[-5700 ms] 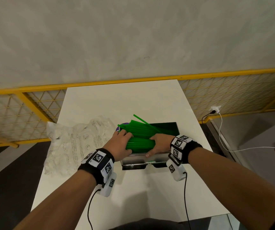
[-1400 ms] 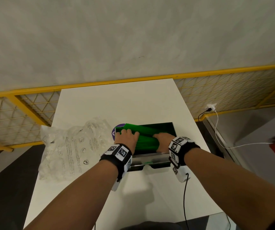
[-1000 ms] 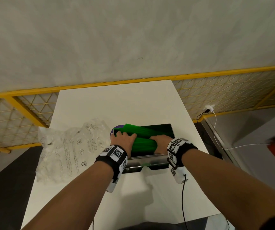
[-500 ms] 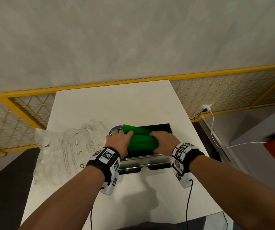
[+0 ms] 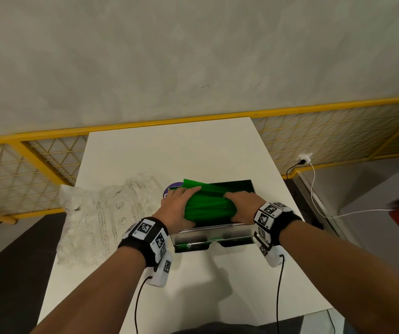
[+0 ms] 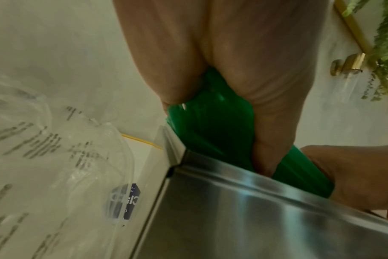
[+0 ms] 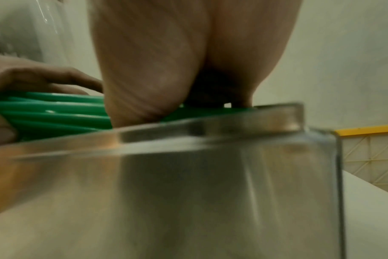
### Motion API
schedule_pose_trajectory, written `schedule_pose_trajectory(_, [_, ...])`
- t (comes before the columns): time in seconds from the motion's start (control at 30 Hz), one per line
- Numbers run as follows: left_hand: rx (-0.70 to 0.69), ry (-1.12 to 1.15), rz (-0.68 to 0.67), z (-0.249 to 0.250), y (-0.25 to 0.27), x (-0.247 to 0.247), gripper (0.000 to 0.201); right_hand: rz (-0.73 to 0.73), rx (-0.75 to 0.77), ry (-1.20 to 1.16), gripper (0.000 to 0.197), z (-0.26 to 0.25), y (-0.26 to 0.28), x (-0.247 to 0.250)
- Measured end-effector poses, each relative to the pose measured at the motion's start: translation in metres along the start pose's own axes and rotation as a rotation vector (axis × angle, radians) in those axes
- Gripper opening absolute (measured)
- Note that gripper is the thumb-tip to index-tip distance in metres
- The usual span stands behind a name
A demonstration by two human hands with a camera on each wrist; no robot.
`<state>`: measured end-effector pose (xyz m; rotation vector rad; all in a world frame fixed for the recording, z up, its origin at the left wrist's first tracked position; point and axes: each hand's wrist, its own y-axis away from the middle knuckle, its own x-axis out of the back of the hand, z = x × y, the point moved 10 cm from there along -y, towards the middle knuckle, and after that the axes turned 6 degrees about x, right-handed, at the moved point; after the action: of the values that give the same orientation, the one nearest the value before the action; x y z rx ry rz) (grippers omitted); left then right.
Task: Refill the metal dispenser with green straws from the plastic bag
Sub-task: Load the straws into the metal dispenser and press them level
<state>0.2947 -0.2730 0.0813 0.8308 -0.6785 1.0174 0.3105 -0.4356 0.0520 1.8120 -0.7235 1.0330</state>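
Note:
A tight bundle of green straws (image 5: 208, 208) lies across the open top of the metal dispenser (image 5: 214, 233), its left end sticking out past the left wall. My left hand (image 5: 180, 209) grips the bundle's left part, fingers over the top and thumb on the near side. My right hand (image 5: 242, 204) grips the right part in the same way. In the left wrist view the straws (image 6: 219, 140) run from my palm down behind the steel rim (image 6: 244, 184). The right wrist view shows the straws (image 7: 55, 113) just above the dispenser (image 7: 188, 184) wall. The crumpled clear plastic bag (image 5: 102, 218) lies to the left.
The white table (image 5: 174, 153) stands against a yellow mesh railing (image 5: 338, 131). A purple round piece (image 5: 171, 191) shows behind my left hand, beside the dispenser. A white charger and cable (image 5: 314, 179) hang off to the right. Wrist-camera cables trail over the table's near part.
The straws that splayed loosely over the dispenser several seconds ago are now gathered into one tight bundle between both hands. Over the last half second the hands have barely moved.

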Motion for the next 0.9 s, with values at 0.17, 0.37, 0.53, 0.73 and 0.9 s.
schedule_pose_trajectory(0.17, [-0.021, 0.341, 0.084, -0.005, 0.009, 0.012, 0.102, 0.052, 0.003, 0.042, 0.069, 0.0, -0.001, 0.007])
schedule_pose_trajectory(0.37, [0.114, 0.398, 0.431, -0.024, 0.029, 0.026, 0.097, 0.039, -0.036, -0.075, 0.079, 0.005, 0.0, -0.007])
schedule_pose_trajectory(0.53, [0.276, 0.812, 0.28, -0.039, 0.039, -0.006, 0.071, 0.084, 0.002, -0.316, 0.089, -0.004, 0.004, 0.005])
schedule_pose_trajectory(0.73, [0.233, 0.849, 0.291, -0.04, 0.042, -0.009, 0.062, 0.087, 0.074, -0.125, 0.079, -0.042, 0.0, 0.0])
schedule_pose_trajectory(0.9, [0.243, 1.022, 0.273, -0.06, 0.041, -0.014, 0.071, 0.148, 0.174, -0.009, 0.082, -0.063, 0.0, 0.002])
